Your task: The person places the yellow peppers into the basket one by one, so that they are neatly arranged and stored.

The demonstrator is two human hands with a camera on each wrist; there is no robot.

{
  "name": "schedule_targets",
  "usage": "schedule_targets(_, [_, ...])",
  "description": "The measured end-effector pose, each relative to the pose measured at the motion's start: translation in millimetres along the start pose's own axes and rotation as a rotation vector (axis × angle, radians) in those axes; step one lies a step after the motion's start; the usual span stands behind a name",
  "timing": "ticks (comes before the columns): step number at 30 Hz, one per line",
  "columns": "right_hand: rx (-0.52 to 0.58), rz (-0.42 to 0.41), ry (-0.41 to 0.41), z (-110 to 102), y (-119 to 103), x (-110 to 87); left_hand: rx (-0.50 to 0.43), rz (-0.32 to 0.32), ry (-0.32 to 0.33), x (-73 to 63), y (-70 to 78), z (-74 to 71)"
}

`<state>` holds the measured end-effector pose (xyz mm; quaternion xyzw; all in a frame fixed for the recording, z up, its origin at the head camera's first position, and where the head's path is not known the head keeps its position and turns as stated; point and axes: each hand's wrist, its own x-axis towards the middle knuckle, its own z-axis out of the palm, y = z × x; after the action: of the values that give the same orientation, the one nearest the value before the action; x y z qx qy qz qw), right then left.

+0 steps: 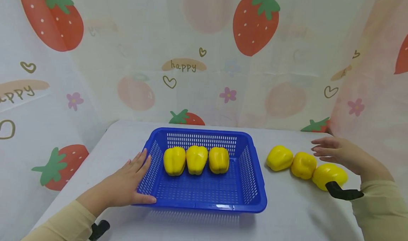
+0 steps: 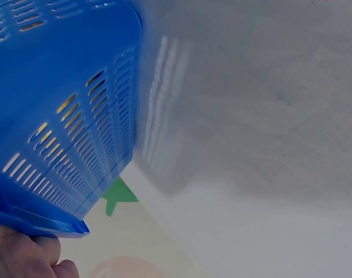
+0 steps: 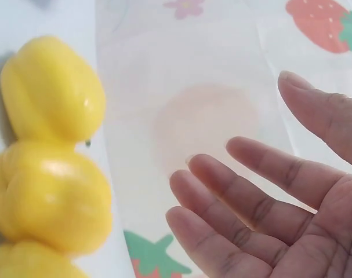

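Observation:
A blue plastic basket with slotted walls stands on the table. Three yellow bell peppers sit side by side in its back half. My left hand rests on the basket's left rim, fingers spread straight along it and the thumb at the front corner. To the right of the basket, three more yellow bell peppers form a slanting row. Over the right end of that row hovers my right hand, its fingers extended and nothing held. The right wrist view shows its palm apart from the peppers.
A white cloth covers the table. Behind it and along both sides hangs a pale curtain printed with strawberries, hearts and flowers. Black straps or mounts stick out at both wrists.

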<state>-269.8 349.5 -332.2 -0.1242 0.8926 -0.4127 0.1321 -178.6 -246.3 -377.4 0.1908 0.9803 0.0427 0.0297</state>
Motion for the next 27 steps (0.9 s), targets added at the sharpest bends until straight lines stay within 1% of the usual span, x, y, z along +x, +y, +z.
schedule_targets(4, [-0.055,0.009,0.018,-6.0,11.2,-7.8,0.003,-0.002,-0.003,0.1,-0.6,0.7])
schedule_targets(7, [-0.075,0.029,0.044,-9.1,19.1,-12.9,0.003,-0.003,-0.002,0.1,-1.1,1.1])
schedule_targets(14, [-0.065,0.049,0.096,-13.2,38.8,-25.4,0.005,0.003,-0.005,0.3,-1.1,0.7])
schedule_targets(19, [-0.084,0.12,0.11,-13.0,52.5,-31.6,-0.004,0.015,0.0,0.0,-0.9,-1.1])
schedule_targets(27, [-0.08,0.176,0.131,-13.5,74.6,-37.6,0.001,0.005,-0.011,0.9,-1.0,-0.1])
